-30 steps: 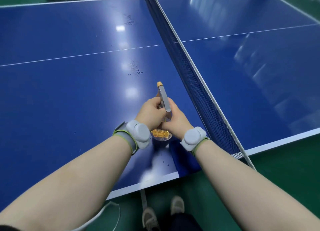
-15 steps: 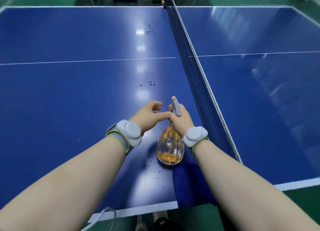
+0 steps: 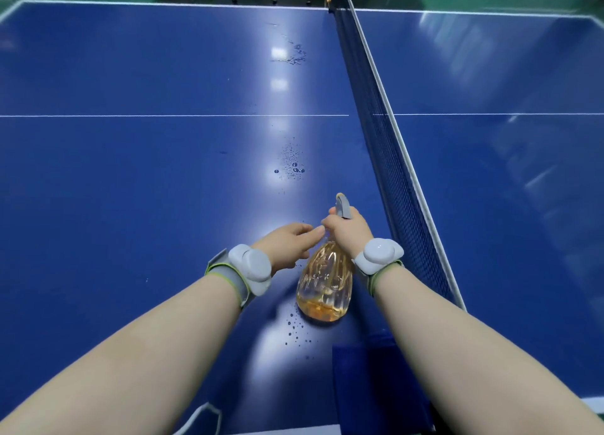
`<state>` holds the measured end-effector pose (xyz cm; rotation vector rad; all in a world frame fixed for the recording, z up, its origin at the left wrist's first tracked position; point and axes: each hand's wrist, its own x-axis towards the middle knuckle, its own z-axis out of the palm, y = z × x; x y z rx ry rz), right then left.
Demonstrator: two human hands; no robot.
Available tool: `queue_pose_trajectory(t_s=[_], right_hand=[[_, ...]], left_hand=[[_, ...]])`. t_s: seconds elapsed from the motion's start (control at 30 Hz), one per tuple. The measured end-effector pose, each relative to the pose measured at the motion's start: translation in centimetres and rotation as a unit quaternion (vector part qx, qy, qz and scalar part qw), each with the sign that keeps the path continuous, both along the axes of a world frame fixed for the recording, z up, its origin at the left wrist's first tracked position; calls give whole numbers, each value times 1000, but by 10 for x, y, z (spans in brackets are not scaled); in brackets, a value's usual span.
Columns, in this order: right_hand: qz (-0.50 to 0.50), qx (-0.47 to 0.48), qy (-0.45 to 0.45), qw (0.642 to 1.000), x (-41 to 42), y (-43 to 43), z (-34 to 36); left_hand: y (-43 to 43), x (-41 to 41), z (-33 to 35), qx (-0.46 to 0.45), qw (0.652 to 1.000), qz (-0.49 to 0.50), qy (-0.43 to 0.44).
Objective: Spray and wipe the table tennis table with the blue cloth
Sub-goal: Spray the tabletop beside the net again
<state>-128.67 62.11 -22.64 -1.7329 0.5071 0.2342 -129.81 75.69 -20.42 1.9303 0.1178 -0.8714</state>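
Observation:
A clear spray bottle (image 3: 325, 286) with amber liquid and a grey trigger head stands on the blue table tennis table (image 3: 130, 189), near the front edge beside the net. My right hand (image 3: 348, 230) grips its neck and trigger. To the bottle's left, my left hand (image 3: 289, 246) has its fingers loosely apart, the tips touching my right hand's fingers, and it holds nothing. The blue cloth (image 3: 362, 379) lies flat on the table under my right forearm, partly hidden by it. Water droplets (image 3: 292, 165) dot the surface ahead of the bottle.
The dark net (image 3: 382, 134) with a white top band runs away from me just right of the bottle. More droplets (image 3: 295, 333) lie at the bottle's base, and others (image 3: 295, 54) lie far off near the net. Green floor surrounds the table.
The bottle, held up in both hands a second ago, now stands on the table. My left hand has come off it and sits beside it. The view has tilted forward.

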Motion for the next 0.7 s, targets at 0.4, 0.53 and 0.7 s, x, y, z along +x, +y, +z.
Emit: queue_pose_trajectory(t_s=[0.4,0.53,0.7], right_hand=[[63,0,-10,998,6,127,3],[82,43,6,996,0,165,5],[61,86,20,994,-10,214,11]], left_hand=[[111,4,-1,-21,997,62,36],[155,-1,-7,-17,997,45,55],[201,-13,-11,-43,995,48,73]])
